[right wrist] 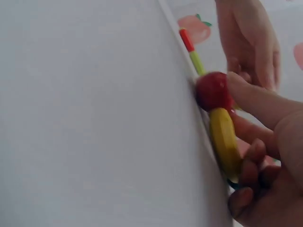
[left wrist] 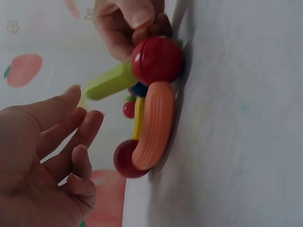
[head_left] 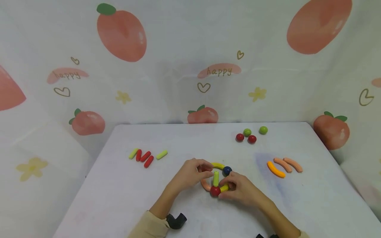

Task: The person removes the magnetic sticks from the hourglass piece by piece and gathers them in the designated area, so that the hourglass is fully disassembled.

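Observation:
A ring of curved toy rods and balls lies on the table between the hands. Its front red ball (head_left: 215, 191) joins a salmon curved rod (left wrist: 156, 125) and a yellow curved rod (right wrist: 223, 139). From that ball a light green straight rod (head_left: 216, 178) stands up. My right hand (head_left: 242, 189) pinches the red ball, thumb on one side. At the back are a blue ball (head_left: 227, 170) and another yellow curved rod (head_left: 218, 165); a second red ball (left wrist: 129, 160) ends the salmon rod. My left hand (head_left: 191, 173) is beside the green rod, fingers relaxed, apart from it.
Several red and green straight rods (head_left: 145, 156) lie at the left. Red and green balls (head_left: 251, 139) sit at the back right. An orange curved rod (head_left: 275, 169) and two salmon ones (head_left: 293, 164) lie at the right. A printed cloth (head_left: 166, 66) hangs behind.

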Motion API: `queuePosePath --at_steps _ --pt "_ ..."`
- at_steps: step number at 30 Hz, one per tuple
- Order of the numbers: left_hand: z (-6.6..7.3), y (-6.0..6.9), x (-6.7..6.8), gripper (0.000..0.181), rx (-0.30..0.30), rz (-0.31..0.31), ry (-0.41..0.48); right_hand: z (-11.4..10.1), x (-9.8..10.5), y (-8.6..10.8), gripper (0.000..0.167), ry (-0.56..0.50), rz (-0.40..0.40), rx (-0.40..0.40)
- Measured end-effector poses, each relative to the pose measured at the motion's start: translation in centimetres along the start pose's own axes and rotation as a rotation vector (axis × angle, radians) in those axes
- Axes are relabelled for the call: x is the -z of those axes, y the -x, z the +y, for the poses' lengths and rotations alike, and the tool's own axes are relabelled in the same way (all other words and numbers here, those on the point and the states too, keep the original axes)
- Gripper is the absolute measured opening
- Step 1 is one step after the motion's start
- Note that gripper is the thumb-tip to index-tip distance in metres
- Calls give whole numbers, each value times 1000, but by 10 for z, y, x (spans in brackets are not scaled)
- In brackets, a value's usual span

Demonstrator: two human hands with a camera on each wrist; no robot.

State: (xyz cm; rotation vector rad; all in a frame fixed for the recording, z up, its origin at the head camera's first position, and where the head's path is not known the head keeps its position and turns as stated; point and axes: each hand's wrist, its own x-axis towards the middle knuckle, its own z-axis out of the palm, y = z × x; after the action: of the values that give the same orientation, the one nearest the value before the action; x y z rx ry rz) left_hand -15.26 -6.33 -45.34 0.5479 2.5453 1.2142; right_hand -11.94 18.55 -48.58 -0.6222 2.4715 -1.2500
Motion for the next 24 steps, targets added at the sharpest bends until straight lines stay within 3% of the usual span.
queuePosePath --at_steps 5,11,14,16,19,21,24 --pt "6 -4 -10 33 17 -58 2 -4 -10 0 34 15 62 -64" --pt "9 -4 -13 28 13 -65 -11 -8 -13 -3 34 40 85 -116" --pt "6 -2 -13 23 -8 -82 43 -8 -14 -3 32 36 81 -111" --pt "2 -1 -11 21 -28 -84 136 -7 -14 -3 31 29 78 -105" --pt "-3 1 -2 21 -51 -6 228 -6 -14 -4 29 25 72 -111" --pt "-6 1 11 22 -47 94 224 -6 -14 -5 29 27 69 -129" --pt "-12 3 38 26 16 236 144 -6 -14 -5 29 22 61 -150"
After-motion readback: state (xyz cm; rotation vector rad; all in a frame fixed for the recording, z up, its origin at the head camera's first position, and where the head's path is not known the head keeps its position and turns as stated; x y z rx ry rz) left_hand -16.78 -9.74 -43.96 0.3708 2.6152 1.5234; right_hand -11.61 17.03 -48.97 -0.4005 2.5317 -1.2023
